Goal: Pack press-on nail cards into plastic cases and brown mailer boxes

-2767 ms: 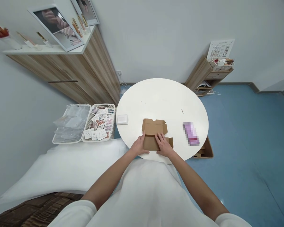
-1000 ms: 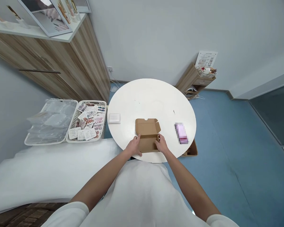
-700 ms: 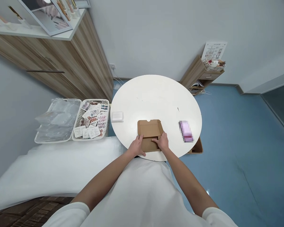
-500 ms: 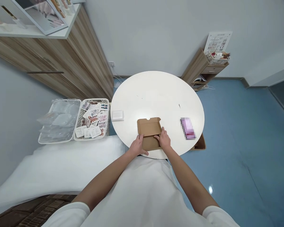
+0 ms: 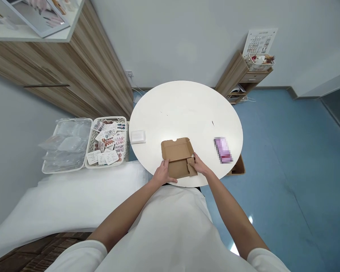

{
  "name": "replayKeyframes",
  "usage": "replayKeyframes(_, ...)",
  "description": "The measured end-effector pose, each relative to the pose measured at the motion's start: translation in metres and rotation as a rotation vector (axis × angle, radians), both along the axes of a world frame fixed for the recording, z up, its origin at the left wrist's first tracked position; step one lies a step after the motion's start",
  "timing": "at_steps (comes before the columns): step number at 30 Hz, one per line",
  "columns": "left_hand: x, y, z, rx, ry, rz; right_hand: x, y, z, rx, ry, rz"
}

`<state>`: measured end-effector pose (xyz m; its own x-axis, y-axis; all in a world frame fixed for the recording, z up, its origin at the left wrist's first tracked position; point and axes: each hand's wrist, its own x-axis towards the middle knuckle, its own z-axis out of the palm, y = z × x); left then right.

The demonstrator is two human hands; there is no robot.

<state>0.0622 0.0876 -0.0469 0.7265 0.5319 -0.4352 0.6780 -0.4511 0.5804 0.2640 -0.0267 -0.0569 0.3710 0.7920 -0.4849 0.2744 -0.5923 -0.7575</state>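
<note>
A brown cardboard box (image 5: 176, 149) lies at the near edge of the round white table (image 5: 184, 102), its lid folded back and its shallow inside showing. My left hand (image 5: 161, 173) grips the box's left side, thumb along the near edge. At the right side, my right hand (image 5: 199, 164) holds the box's side flap (image 5: 192, 167) between thumb and fingers; the flap stands partly unfolded. A small white case (image 5: 138, 136) sits at the table's left edge. To the right lies a pixelated pink and purple object (image 5: 223, 150).
Left of the table stand a white basket (image 5: 127, 149) of carded press-on nails and a white tray (image 5: 52, 172) of clear plastic packs. Behind are a wood-grain cabinet (image 5: 102, 71) and a small shelf unit (image 5: 232, 73). An open carton (image 5: 239, 166) is under the table's right side.
My right hand has moved slightly outward, and the right side flap of the box now shows folded out. The lid leans farther open. The whole view has shifted a little.
</note>
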Motion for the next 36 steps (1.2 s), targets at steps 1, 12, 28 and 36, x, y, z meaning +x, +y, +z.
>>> replayKeyframes(1,0.000,-0.001,-0.001,-0.003,-0.010,0.017,0.000,-0.002,0.001,-0.009,0.066,-0.026)
replayKeyframes(12,-0.003,-0.007,-0.001,-0.019,-0.061,0.055,-0.012,-0.006,-0.003,-0.047,-0.069,-0.177)
replayKeyframes(28,-0.007,-0.017,0.002,0.023,-0.011,-0.084,-0.038,-0.002,-0.003,-0.223,-0.517,-0.043)
replayKeyframes(36,-0.005,-0.021,0.005,0.071,0.018,-0.100,-0.042,0.002,-0.002,-0.260,-0.560,-0.048)
